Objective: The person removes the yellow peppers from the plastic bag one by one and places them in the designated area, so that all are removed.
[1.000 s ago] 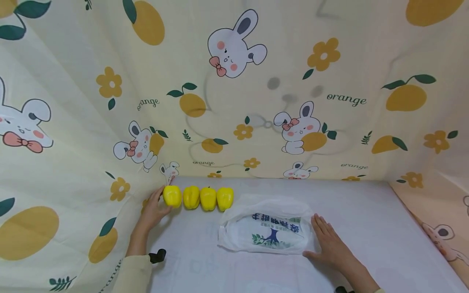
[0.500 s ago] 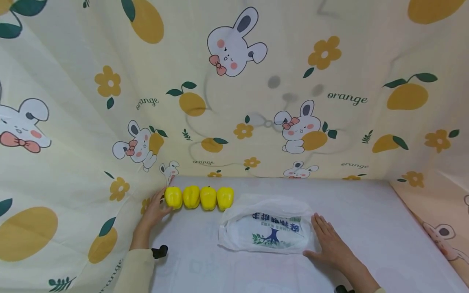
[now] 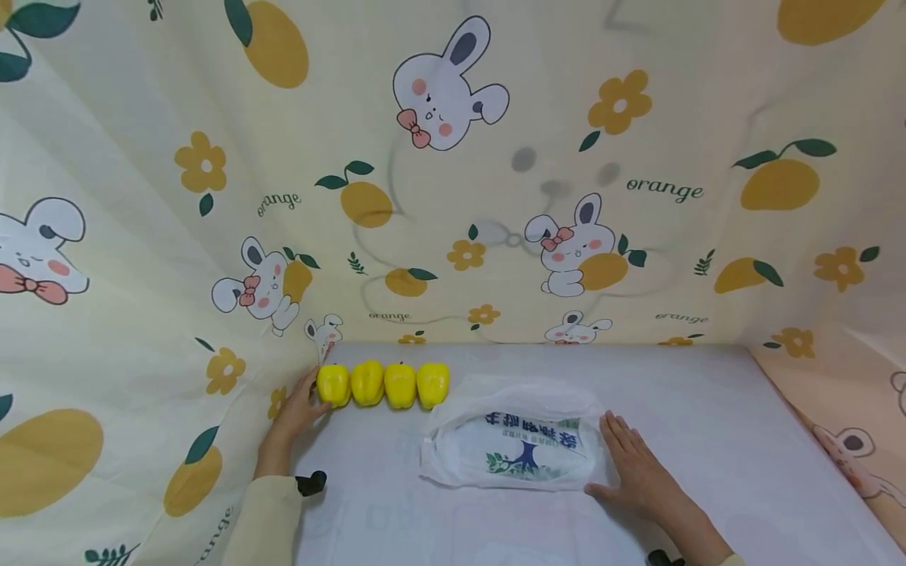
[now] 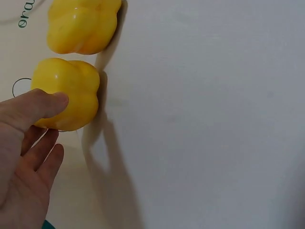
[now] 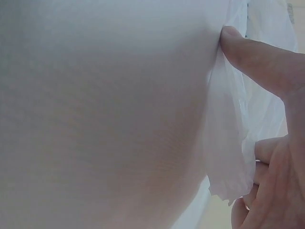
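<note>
On the left, my left hand [image 3: 300,409] pinches the leftmost yellow bell pepper [image 3: 334,385]. In the left wrist view the thumb presses the near side of this pepper [image 4: 81,88], while the other fingers reach behind and below it. It stands at the end of a row, beside another yellow bell pepper [image 3: 368,384]. My right hand [image 3: 637,472] lies with straight fingers along the right edge of a white plastic bag [image 3: 453,456] with blue and green print. The right wrist view shows the thumb touching the crinkled bag edge [image 5: 228,162].
Two more yellow bell peppers, one in the middle [image 3: 400,386] and one at the right end [image 3: 432,385], complete the row near the table's back edge. The white table [image 3: 396,519] meets a hanging cloth [image 3: 425,259] printed with rabbits and oranges at the back and sides.
The leftmost bell pepper has come down slightly and a little to the right, closer to its neighbour, with my left hand on it. My right hand and the bag have stayed put.
</note>
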